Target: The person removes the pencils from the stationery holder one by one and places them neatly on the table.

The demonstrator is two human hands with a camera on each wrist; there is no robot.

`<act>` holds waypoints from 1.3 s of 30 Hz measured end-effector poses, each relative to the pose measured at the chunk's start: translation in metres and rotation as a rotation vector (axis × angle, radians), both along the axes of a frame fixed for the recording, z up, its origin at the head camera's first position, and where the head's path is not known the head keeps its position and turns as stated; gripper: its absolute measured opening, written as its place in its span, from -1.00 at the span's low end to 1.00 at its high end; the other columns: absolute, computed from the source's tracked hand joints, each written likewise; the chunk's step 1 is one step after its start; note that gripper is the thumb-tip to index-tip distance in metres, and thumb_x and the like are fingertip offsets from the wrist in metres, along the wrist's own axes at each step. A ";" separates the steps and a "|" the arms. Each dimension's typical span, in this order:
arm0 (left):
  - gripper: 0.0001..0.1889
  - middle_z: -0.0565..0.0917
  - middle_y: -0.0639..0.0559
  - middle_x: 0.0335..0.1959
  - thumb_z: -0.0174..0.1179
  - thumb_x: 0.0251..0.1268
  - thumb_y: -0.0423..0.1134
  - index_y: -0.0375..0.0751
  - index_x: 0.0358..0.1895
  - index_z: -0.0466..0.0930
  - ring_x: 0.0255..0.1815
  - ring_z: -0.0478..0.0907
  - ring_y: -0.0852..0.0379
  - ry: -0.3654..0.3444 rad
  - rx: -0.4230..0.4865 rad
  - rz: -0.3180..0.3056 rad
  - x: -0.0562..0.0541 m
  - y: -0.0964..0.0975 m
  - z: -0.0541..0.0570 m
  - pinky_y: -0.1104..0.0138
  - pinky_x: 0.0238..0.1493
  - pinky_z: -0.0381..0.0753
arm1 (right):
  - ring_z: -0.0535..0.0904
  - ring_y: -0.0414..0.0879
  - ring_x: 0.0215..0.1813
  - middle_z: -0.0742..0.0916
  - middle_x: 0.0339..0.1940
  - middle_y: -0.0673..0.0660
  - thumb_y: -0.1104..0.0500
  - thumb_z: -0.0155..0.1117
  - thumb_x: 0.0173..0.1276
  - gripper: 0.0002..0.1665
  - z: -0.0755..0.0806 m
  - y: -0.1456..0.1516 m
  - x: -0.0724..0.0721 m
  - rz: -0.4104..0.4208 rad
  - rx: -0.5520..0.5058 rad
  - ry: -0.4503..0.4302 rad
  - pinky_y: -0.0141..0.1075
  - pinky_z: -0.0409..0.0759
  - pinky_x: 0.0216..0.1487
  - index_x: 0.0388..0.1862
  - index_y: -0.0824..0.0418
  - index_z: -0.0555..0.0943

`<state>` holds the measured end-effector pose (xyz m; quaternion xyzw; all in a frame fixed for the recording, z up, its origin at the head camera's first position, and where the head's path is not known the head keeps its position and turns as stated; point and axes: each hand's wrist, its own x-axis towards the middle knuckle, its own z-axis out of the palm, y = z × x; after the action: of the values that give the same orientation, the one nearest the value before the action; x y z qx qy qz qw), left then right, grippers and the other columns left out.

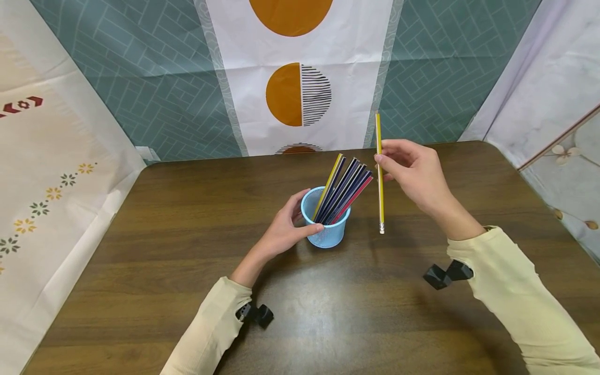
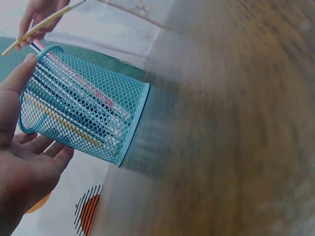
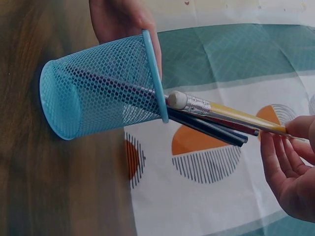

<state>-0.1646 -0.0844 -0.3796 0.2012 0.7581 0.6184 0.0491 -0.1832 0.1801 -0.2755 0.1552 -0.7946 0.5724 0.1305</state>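
A light blue mesh pencil cup (image 1: 326,238) stands on the table, holding several pencils (image 1: 344,190) in dark blue, red and yellow that lean to the right. My left hand (image 1: 285,230) grips the cup, its thumb at the rim and its fingers around the far side. To the right of the cup, my right hand (image 1: 417,174) pinches a yellow pencil (image 1: 380,203) between thumb and fingers. That pencil is nearly upright above the table, its white eraser (image 3: 178,100) end down. In the right wrist view it overlaps the cup's opening.
The brown wooden table (image 1: 187,234) reaches a patterned cloth (image 1: 178,94) hanging behind its far edge. Pale cloths hang at the left (image 1: 61,156) and right (image 1: 553,120). A black wrist camera (image 1: 447,275) sticks out from each sleeve.
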 end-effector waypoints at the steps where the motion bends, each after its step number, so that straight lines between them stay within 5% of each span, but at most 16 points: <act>1: -0.17 0.43 -0.17 0.28 0.38 0.11 -0.42 -0.27 0.44 0.13 0.29 0.38 -0.01 0.000 0.001 0.001 0.000 0.000 0.000 0.16 0.30 0.34 | 0.60 -0.24 -0.33 0.71 -0.32 0.04 0.37 0.27 0.32 -0.71 -0.001 0.001 -0.001 -0.002 0.005 -0.008 -0.39 0.64 -0.34 0.01 0.43 0.61; 19: -0.17 0.44 -0.18 0.28 0.39 0.09 -0.42 -0.27 0.43 0.15 0.28 0.38 -0.02 0.003 0.002 0.001 -0.001 0.001 -0.002 0.15 0.29 0.35 | 0.60 -0.25 -0.31 0.70 -0.35 -0.16 0.32 0.30 0.32 -0.66 -0.024 0.008 -0.009 0.020 -0.015 -0.131 -0.36 0.66 -0.35 0.04 0.45 0.59; 32: -0.17 0.43 -0.18 0.29 0.38 0.10 -0.43 -0.29 0.44 0.13 0.29 0.38 -0.01 0.005 0.001 0.002 -0.001 0.000 -0.001 0.15 0.30 0.35 | 0.60 -0.27 -0.31 0.69 -0.35 -0.12 0.33 0.26 0.35 -0.62 -0.040 0.011 -0.015 0.025 -0.047 -0.229 -0.32 0.67 -0.35 0.10 0.51 0.54; 39: -0.17 0.43 -0.19 0.28 0.38 0.11 -0.43 -0.29 0.44 0.13 0.29 0.37 -0.02 0.001 -0.001 0.003 -0.001 0.001 -0.001 0.15 0.30 0.34 | 0.60 -0.25 -0.34 0.69 -0.27 0.08 0.32 0.26 0.35 -0.59 -0.052 0.012 -0.019 0.031 -0.043 -0.285 -0.33 0.67 -0.38 0.12 0.53 0.53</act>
<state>-0.1655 -0.0839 -0.3809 0.2001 0.7589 0.6179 0.0481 -0.2021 0.1918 -0.3273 0.0818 -0.7900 0.6076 0.0107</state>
